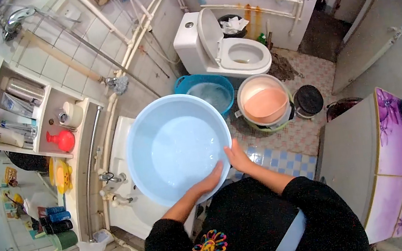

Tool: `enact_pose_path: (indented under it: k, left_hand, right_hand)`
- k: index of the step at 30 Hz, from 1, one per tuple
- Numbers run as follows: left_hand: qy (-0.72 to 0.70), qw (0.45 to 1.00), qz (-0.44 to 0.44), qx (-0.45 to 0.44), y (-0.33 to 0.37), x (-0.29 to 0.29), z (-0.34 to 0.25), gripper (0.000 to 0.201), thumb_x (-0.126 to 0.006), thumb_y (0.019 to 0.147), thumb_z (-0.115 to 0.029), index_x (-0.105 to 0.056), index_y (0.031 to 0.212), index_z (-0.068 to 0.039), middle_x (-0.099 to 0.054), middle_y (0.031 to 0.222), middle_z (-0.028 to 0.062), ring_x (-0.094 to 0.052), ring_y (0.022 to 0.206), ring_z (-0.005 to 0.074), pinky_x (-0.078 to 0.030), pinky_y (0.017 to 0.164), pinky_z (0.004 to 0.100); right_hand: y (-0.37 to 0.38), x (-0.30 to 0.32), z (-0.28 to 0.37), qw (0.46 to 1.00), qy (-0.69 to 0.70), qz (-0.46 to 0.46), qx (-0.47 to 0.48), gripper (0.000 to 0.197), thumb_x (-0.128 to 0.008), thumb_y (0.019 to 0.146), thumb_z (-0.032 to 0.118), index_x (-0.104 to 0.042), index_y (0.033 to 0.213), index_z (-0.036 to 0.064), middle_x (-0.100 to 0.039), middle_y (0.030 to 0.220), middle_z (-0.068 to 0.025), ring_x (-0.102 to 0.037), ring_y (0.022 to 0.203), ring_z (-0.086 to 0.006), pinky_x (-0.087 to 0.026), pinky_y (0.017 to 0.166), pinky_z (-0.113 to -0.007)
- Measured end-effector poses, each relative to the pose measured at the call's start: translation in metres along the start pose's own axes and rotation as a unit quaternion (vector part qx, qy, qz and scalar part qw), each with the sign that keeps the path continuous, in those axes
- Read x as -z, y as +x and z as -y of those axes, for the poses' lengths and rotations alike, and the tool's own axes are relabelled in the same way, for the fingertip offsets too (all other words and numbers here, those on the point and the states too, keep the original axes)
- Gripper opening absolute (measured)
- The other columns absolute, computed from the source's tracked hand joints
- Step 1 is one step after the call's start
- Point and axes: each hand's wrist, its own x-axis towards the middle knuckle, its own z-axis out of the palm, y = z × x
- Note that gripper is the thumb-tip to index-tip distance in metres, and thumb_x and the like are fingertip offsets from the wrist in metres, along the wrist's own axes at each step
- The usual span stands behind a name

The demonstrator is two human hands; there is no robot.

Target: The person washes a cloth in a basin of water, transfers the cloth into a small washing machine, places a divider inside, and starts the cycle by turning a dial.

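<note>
L hand (pixel 208 182) & R hand (pixel 238 157) grip lg round light-blue plastic basin (pixel 136 140) by rim. It partly hides white ceramic sink (pixel 130 215).

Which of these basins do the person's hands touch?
The large light-blue basin: left hand and right hand are at its rim. The teal tub and peach basin, farther away, are untouched.

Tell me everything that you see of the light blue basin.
The light blue basin is round and wide, with smooth walls, apparently plastic. Its opening faces the camera; shiny spots show inside, but whether it holds water is unclear. The left hand lies at the near inner side, the right hand grips the right rim. It covers part of the white sink; contact there is unclear.
</note>
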Motion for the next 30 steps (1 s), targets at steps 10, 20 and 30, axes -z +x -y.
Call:
enact_pose_path:
  k: [10,20,30]
  left_hand:
    - [-0.327,0.900,-0.210,-0.199,0.132,0.038,-0.033,0.080,-0.020,0.089,-0.063,-0.015,0.141,-0.003,-0.018,0.145,0.0106,-0.019,0.132,0.0235,-0.014,0.108,0.0330]
    - [0.174,0.968,0.180,0.007,-0.026,0.029,0.053,0.059,-0.018,0.094,-0.044,-0.034,0.134,-0.004,-0.032,0.140,0.0162,-0.025,0.132,0.0255,-0.018,0.108,0.0367]
    - [0.637,0.712,-0.211,0.206,-0.092,0.128,0.140,0.056,-0.034,0.087,-0.046,-0.050,0.125,-0.008,-0.043,0.133,0.0091,-0.033,0.127,0.0262,-0.011,0.107,0.0532]
  right_hand:
    - [0.001,-0.004,-0.010,0.996,0.061,0.038,-0.045,0.036,-0.038,0.094,0.027,-0.036,0.115,-0.0022,-0.047,0.102,-0.0137,-0.046,0.096,-0.0203,-0.038,0.087,-0.032]
    - [-0.003,0.018,0.004,0.995,0.054,0.073,-0.046,0.043,-0.041,0.092,0.026,-0.035,0.122,-0.0031,-0.048,0.113,-0.0162,-0.046,0.105,-0.0237,-0.037,0.092,-0.036]
    - [-0.012,0.002,0.012,0.995,0.069,0.072,-0.031,0.033,-0.046,0.088,0.019,-0.048,0.109,-0.0057,-0.052,0.099,-0.0215,-0.054,0.093,-0.0319,-0.042,0.082,-0.041]
